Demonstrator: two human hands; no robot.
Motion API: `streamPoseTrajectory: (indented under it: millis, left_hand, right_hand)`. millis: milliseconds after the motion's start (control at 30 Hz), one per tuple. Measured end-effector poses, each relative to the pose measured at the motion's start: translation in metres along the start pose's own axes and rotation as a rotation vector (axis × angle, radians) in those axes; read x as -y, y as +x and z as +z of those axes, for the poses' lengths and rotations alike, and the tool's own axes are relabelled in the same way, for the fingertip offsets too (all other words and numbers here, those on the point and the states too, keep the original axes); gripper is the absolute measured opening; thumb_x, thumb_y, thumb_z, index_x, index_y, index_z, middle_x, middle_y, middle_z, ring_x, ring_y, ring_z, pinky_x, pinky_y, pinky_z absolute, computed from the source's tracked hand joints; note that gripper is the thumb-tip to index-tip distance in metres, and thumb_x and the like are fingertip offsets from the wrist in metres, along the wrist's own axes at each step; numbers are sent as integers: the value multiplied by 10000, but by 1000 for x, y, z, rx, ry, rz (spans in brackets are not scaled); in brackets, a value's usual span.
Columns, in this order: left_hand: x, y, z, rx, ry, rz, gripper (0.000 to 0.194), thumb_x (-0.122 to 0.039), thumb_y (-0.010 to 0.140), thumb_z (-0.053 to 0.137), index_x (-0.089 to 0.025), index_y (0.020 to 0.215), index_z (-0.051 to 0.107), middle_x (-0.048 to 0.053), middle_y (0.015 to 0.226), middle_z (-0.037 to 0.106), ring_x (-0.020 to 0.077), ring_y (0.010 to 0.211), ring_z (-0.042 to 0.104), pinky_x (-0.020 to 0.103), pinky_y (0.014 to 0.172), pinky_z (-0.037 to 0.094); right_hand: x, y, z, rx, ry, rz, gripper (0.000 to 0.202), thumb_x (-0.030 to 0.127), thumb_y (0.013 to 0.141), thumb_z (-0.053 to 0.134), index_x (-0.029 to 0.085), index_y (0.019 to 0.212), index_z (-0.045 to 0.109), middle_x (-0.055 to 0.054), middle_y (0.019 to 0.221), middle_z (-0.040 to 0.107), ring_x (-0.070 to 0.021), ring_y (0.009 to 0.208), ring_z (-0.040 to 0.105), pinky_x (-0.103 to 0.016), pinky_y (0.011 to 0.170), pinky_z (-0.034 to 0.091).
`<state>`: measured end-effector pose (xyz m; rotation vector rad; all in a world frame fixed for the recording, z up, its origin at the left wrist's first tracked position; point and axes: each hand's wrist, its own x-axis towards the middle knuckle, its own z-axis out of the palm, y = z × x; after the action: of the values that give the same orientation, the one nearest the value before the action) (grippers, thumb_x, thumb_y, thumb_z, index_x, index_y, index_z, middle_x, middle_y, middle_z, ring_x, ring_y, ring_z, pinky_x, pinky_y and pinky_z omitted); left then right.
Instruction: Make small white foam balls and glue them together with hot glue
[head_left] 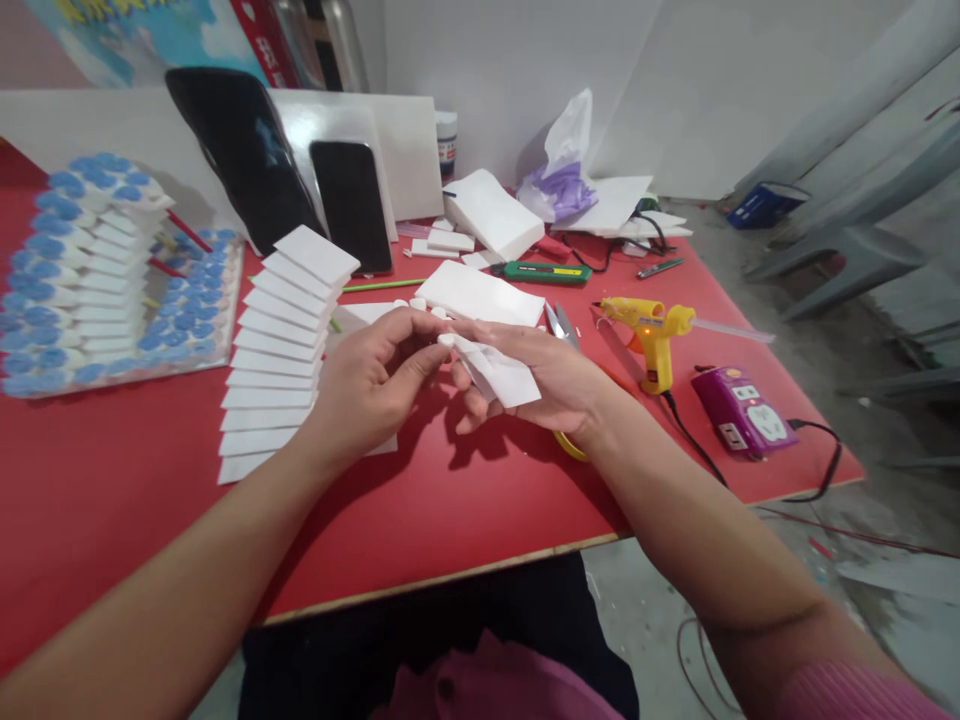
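A small piece of thin white paper (504, 374), creased and rolled narrow at its left end, is between my two hands above the table. My left hand (382, 372) pinches the rolled end with thumb and forefinger. My right hand (559, 375) has its fingers curled around the same paper, whose loose part lies over the palm. To the left of my left hand stands a stepped, fanned row of white cards (274, 370). Behind my hands lie a white foam block (480, 293) and scissors (561, 325), partly hidden by my right hand.
On the red table (420, 520), a yellow glue gun (654, 335) and a purple power socket (744, 410) are at right. A green cutter (541, 273) lies behind. A blue-and-white model (112, 280) is at left; two phones (351, 205) lean on white board.
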<state>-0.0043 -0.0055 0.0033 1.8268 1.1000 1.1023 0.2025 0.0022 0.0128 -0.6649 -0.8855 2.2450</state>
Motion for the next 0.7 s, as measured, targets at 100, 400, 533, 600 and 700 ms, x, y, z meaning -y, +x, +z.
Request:
streamPoseTrajectory:
  millis: [100, 400, 533, 600, 700]
  left_hand:
    - [-2, 0, 0, 7, -23, -22, 128, -293, 972, 689, -202, 1060, 713, 48, 944, 780, 207, 874, 733, 332, 853, 575]
    - [-4, -2, 2, -60, 32, -49, 185, -378, 940, 732, -204, 1003, 738, 41, 884, 755, 184, 759, 685, 305, 723, 553]
    - [-4, -6, 8, -71, 46, -63, 206, -402, 945, 736, -219, 1037, 744, 42, 880, 763, 200, 774, 697, 313, 699, 561]
    - [-4, -8, 11, -86, 51, -65, 200, -397, 948, 737, -225, 1051, 746, 43, 901, 769, 206, 794, 711, 317, 705, 569]
    - [-2, -9, 10, -89, 47, -48, 165, -378, 942, 746, -231, 1017, 756, 35, 886, 762, 201, 775, 717, 322, 710, 578]
  right_hand:
    - [-1, -1, 1, -30, -29, -20, 252, 286, 941, 776, 144, 1129, 688, 14, 784, 707, -135, 602, 681, -374, 705, 687]
    - [-6, 0, 8, -342, -524, -251, 311, 372, 835, 855, 187, 1002, 668, 20, 706, 721, -143, 545, 677, -254, 499, 533]
    - [-16, 1, 10, -523, -827, -441, 224, 325, 871, 775, 194, 783, 616, 12, 672, 683, -122, 539, 608, -250, 504, 441]
    - [-21, 1, 9, -576, -953, -552, 193, 289, 874, 743, 200, 765, 611, 6, 694, 684, -122, 573, 577, -260, 535, 420]
    - [-25, 0, 7, -555, -1071, -640, 142, 273, 894, 693, 202, 794, 621, 0, 727, 693, -128, 616, 565, -272, 583, 422]
